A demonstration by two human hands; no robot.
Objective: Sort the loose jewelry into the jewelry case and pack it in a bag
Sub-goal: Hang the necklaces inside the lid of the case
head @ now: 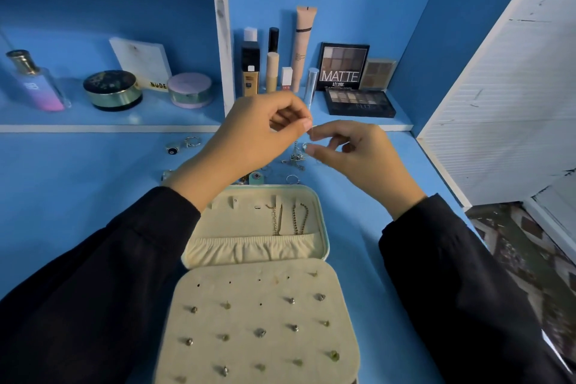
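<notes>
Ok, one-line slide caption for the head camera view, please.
Left hand and right hand pinch a silver chain beyond the open jewelry case on a blue desk.

Two words were legible.
"MATTE" showed on the upright eyeshadow palette (343, 67); "NUDE" on the white box (140, 64).

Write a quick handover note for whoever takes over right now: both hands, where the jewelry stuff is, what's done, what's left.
Hands: Left hand and right hand both pinch a thin silver chain with dangling charms, held above the blue table.
Case: the mint-green jewelry case with cream lining lies open in front of the person.
Done: two chains hang in the lid; stud earrings fill much of the front panel.
Left: stow the held chain, then the loose rings and other small pieces beyond the case. No bag in view.
</notes>
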